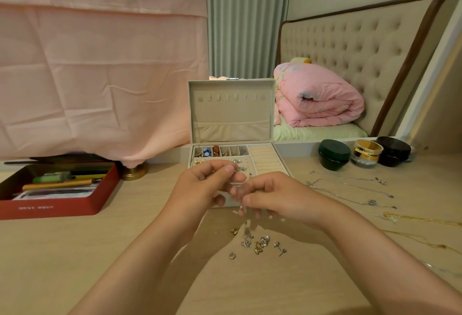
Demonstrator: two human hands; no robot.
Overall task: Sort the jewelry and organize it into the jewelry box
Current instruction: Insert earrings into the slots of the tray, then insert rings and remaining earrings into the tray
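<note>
A beige jewelry box (265, 162) stands open on the desk, lid upright, with rings and beads in its small back compartments. My left hand (205, 184) hovers over the box's front, fingertips pinched on what looks like a small earring. My right hand (270, 197) is beside it, fingers curled and pinched near the left fingertips; what it holds is too small and blurred to tell. A loose pile of earrings and studs (255, 242) lies on the desk just below my hands. Thin silver necklaces (350, 189) and gold chains (422, 219) lie to the right.
A red tray (60, 209) with pens sits at the left. Behind it is a brass lamp base (135, 172). Three cosmetic jars, dark green (333, 154), gold (366, 153) and black (393, 150), stand at the back right in front of a mirror (350, 52).
</note>
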